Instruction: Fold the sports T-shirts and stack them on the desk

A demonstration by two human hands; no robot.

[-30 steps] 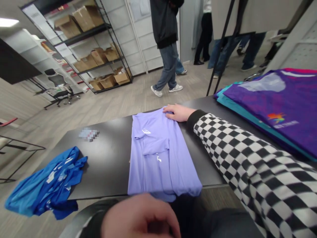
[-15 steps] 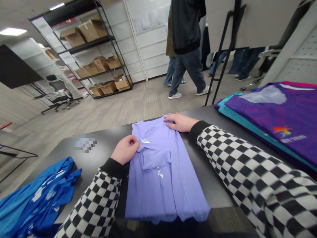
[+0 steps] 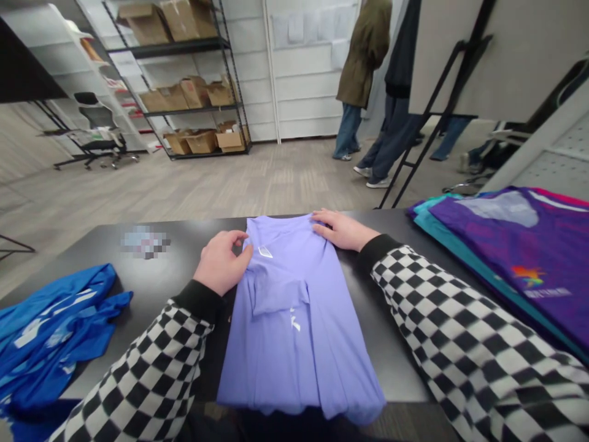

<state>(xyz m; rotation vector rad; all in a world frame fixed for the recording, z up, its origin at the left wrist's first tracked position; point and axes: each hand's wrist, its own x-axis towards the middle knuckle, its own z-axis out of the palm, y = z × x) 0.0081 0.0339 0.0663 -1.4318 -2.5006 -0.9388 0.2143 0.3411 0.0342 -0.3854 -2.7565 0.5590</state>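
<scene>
Closest to me, the hem of the lavender shirt [image 3: 276, 334] droops over the near edge of the worktop [image 3: 161, 288], and the rest of it lies lengthwise toward the far edge, with a folded part across its front and small white marks on it. By the left end, crumpled blue clothing [image 3: 59, 331] also hangs over the near edge; at the right end lies a purple shirt [image 3: 497, 245] on top of teal cloth [image 3: 444, 230]. My left hand [image 3: 221, 261] is curled at the shirt's left side, thumb and forefinger tips on or just beside the cloth; I cannot tell whether they pinch any. My right hand [image 3: 343, 230] rests on the shirt's far right corner by the far edge, palm down, thumb apart from the other fingers. Near the far left corner sits a small thing [image 3: 145, 241] too blurred to make out. Past the far edge stand a board [image 3: 446, 55] on black legs, a person in an olive coat [image 3: 365, 52], another in dark clothes [image 3: 400, 73], and a rack of cardboard boxes [image 3: 202, 141].
</scene>
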